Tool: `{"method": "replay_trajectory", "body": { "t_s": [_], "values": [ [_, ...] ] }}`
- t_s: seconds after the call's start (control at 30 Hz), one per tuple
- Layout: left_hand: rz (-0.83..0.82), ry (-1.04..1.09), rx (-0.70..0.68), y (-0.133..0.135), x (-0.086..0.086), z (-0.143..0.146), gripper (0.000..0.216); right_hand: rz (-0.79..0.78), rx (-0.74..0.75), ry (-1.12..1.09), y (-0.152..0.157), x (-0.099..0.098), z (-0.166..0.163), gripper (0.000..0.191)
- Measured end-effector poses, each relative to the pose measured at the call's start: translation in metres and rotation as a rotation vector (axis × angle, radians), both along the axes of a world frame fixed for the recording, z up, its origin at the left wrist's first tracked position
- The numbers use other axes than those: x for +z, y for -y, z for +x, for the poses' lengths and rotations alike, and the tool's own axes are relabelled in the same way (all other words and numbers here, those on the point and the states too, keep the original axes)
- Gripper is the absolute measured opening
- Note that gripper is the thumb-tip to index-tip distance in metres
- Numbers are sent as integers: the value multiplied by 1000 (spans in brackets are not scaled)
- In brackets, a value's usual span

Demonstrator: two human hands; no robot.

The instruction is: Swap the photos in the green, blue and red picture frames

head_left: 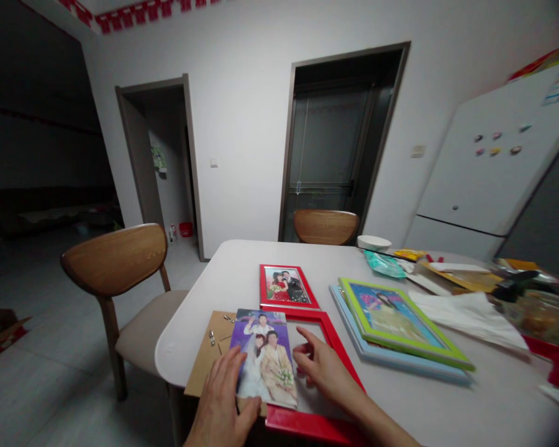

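I see a person's two bare hands working over a wedding photograph [268, 357], which lies partly on a brown backing board [207, 357] at its left and partly on a large red frame [307, 423] at its right, on the near part of the white table [233, 273]. The left hand [223, 397] is unclenched, its fingers resting on the left side of the photograph and its thumb by the lower edge. The right hand [321, 366] has the index finger stretched out and the other fingers bent, at the right edge of the photograph; whether it pinches this edge or is only near, I cannot tell. On the backing board there are small metal clips [212, 338]. In my judgement, the work on this piece is half-way: photograph, board and frame appear separate, and none of them is joined. If the photograph is being put in or taken out, I cannot say. Other pieces look complete: a small red frame [263, 287], just beyond the large one, shows a couple's picture inside, and a green frame [355, 309], also with a picture, lies upon a light-blue frame [400, 360] to the right. The light-blue one is mostly covered, so its content I cannot know. What is unfinished, as I judge, is only the loose set under the hands.
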State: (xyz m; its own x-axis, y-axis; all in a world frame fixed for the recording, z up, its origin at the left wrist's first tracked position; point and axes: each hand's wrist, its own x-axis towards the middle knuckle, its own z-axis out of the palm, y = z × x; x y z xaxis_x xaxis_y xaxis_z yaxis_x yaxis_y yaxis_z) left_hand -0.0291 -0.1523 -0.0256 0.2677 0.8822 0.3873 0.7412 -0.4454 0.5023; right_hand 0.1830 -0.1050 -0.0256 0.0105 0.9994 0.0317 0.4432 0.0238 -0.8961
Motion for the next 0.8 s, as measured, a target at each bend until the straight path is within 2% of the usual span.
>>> {"method": "replay_trajectory", "body": {
  "t_s": [0.07,0.13,0.23,0.33,0.4,0.47,0.53,0.6,0.7,0.8],
  "values": [
    [-1,-17,-65,0,-1,8,54,-101,-2,-226,-4,-1,-14,66],
    [0,-38,-129,-2,-2,16,60,-155,64,-426,-5,5,-26,62],
    [35,-27,-175,-6,-2,25,63,-150,185,-614,1,29,-40,47],
    [142,123,-199,-10,10,29,57,-77,188,-700,11,59,-48,44],
    [197,309,-178,-11,25,31,47,-31,162,-714,17,70,-48,49],
    [170,558,-90,-10,39,35,39,-19,109,-669,19,70,-46,53],
    [55,833,-10,-7,49,43,35,-78,41,-615,19,59,-41,55],
    [-93,1046,-18,-3,52,53,37,-162,3,-647,16,45,-35,55],
    [-218,1115,-88,-1,42,63,41,-126,-23,-779,11,34,-19,49],
    [-256,1081,-108,-6,26,62,50,-37,-87,-729,7,37,6,47]
  ]
}}
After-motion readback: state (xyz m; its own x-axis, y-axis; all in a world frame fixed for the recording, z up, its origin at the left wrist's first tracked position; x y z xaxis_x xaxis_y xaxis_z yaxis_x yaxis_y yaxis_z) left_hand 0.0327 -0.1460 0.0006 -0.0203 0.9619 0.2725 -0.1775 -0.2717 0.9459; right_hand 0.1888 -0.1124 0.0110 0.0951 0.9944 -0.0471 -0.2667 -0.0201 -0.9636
